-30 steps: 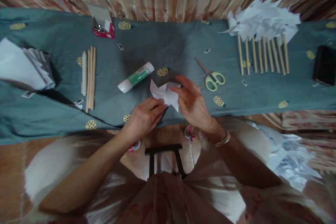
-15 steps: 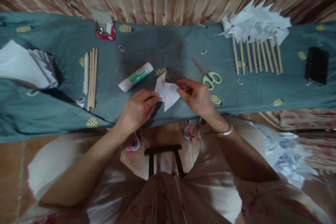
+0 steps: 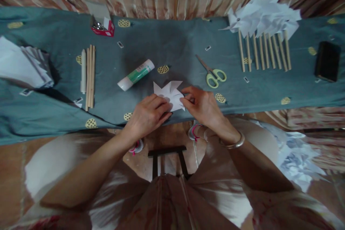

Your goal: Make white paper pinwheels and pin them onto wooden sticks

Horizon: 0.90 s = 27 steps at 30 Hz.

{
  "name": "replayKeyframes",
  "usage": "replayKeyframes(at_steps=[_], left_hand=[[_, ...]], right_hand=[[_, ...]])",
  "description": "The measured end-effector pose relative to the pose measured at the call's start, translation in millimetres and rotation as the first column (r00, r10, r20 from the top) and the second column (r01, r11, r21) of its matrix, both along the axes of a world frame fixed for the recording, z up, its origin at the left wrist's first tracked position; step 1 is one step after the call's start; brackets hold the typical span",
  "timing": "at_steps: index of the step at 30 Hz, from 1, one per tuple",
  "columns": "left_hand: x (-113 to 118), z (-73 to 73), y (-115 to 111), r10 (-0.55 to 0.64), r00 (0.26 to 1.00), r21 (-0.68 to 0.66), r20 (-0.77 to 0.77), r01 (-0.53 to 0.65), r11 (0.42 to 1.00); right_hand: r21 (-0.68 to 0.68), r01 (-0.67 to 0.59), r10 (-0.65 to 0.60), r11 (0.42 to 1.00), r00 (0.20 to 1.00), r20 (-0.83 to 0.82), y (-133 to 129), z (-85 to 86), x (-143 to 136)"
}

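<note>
Near the middle of the tabletop's (image 3: 183,43) near edge, a white folded paper (image 3: 172,95) with pointed tips lies between the two hands, touching both. To its left and slightly nearer, the left hand (image 3: 148,113) is closed on its near left part, fingertips covering some of it. To its right, the right hand (image 3: 205,104) pinches its right edge between thumb and forefinger, the other fingers curled. Farther off and left of the paper lies a green-and-white glue stick (image 3: 136,74); far right of it, scissors (image 3: 212,75) with pale green handles lie just beyond the right hand. Well to the left are wooden sticks (image 3: 90,77) and a stack of paper (image 3: 21,64); at the far right, a row of paper pinwheels (image 3: 265,16) on sticks.
</note>
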<state>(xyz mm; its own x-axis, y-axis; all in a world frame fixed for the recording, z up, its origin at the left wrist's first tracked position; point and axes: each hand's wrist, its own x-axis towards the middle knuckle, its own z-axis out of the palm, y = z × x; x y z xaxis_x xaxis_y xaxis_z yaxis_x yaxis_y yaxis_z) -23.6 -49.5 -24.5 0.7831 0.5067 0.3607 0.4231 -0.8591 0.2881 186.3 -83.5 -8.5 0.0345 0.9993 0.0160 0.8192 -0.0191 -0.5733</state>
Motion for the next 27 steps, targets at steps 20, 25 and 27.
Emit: replayKeyframes(at_steps=[20,25,27], left_hand=[[-1.4,-0.2,-4.4,0.000,1.000,0.006,0.024,0.000,1.000],[-3.0,-1.2,-6.9,0.032,0.999,-0.031,0.016,-0.032,0.999],[-3.5,-1.7,-7.5,0.024,0.999,-0.034,0.022,-0.024,0.999]], right_hand=[[0.164,-0.232,0.261,0.959,0.948,-0.182,2.1,-4.1,11.3],[0.164,-0.204,0.225,0.965,0.967,-0.121,3.3,-7.2,2.6],[0.175,-0.199,0.218,0.964,0.971,-0.096,3.0,-8.7,-0.1]])
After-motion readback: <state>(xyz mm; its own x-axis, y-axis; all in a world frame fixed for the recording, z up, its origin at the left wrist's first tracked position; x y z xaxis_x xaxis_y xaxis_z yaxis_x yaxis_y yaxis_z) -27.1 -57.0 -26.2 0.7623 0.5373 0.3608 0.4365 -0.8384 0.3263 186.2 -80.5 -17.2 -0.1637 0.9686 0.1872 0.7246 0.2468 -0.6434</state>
